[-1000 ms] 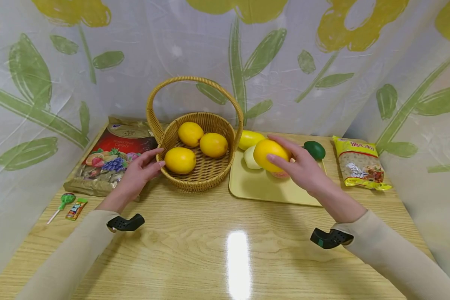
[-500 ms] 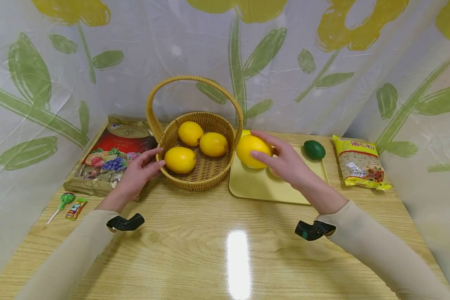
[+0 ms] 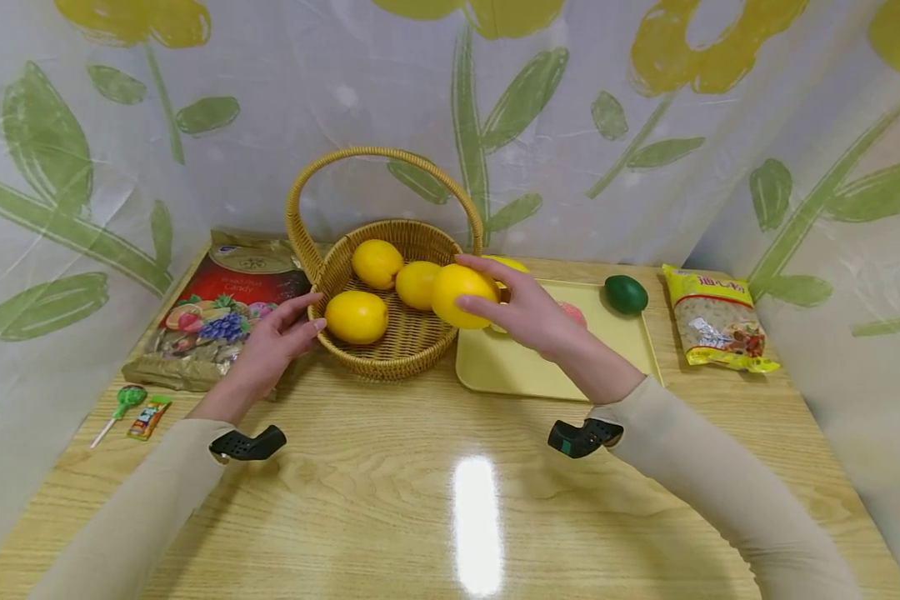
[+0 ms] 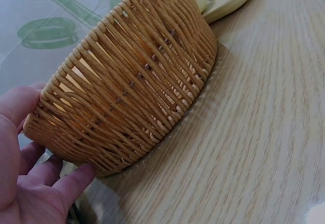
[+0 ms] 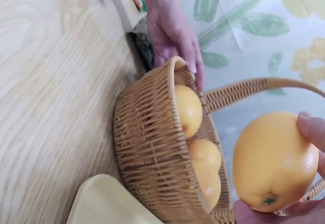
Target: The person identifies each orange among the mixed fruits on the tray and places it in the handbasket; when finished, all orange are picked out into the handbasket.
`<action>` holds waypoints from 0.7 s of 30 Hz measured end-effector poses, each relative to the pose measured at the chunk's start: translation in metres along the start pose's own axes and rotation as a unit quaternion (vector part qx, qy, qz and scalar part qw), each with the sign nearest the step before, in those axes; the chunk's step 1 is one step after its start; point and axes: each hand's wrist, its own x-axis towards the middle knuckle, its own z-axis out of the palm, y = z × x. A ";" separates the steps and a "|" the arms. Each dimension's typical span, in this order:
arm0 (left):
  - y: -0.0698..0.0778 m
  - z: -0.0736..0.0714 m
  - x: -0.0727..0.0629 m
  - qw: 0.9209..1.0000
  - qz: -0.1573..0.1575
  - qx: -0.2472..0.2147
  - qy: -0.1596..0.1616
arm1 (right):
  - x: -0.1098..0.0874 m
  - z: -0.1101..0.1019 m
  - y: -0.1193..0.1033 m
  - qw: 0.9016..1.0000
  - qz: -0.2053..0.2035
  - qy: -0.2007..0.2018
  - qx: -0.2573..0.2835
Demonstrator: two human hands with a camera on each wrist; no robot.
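Note:
A woven basket (image 3: pixel 390 360) with a tall arched handle stands upright on the table, with three yellow-orange fruits inside, among them an orange (image 3: pixel 356 317) at the near left. My left hand (image 3: pixel 281 342) holds the basket's left rim; in the left wrist view its fingertips touch the outer wall (image 4: pixel 127 92). My right hand (image 3: pixel 528 308) grips another orange (image 3: pixel 459 297) over the basket's right rim, partly hiding a fruit behind it. Its small green stem mark shows in the right wrist view, where the thumb and fingers press the orange (image 5: pixel 274 158) from the side.
Right of the basket lies a yellow tray (image 3: pixel 517 375) with a pink fruit (image 3: pixel 572 314), a dark green fruit (image 3: pixel 626 295) and others partly hidden. A candy bag (image 3: pixel 225 308), a lollipop (image 3: pixel 129 400) and a small wrapped candy (image 3: pixel 148 418) lie left, a yellow packet (image 3: pixel 720 321) right.
My right hand has carried the orange leftward from above the tray to the basket's right rim. The left hand stays at the basket. The head view has shifted slightly.

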 end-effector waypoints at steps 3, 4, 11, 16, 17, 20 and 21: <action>0.000 0.000 0.000 1.000 0.000 0.004 0.001 | 0.009 0.006 -0.003 1.000 0.004 -0.008 -0.027; 0.000 0.000 0.000 1.000 0.000 0.004 0.001 | 0.013 0.007 -0.004 0.999 0.003 -0.010 -0.038; 0.000 -0.001 -0.001 1.000 -0.001 0.010 0.001 | 0.038 0.020 -0.011 0.994 -0.018 -0.031 -0.102; 0.000 -0.002 -0.002 1.000 -0.003 0.012 0.001 | 0.057 0.025 -0.015 0.992 -0.013 -0.044 -0.121; 0.000 -0.002 -0.002 1.000 -0.003 0.012 0.001 | 0.061 0.025 -0.015 0.991 -0.012 -0.047 -0.127; 0.000 -0.002 -0.001 1.000 -0.005 0.010 0.002 | 0.072 0.026 -0.015 0.988 -0.007 -0.065 -0.141; 0.000 -0.002 -0.001 1.000 -0.006 0.010 0.001 | 0.075 0.025 -0.015 0.987 -0.004 -0.074 -0.142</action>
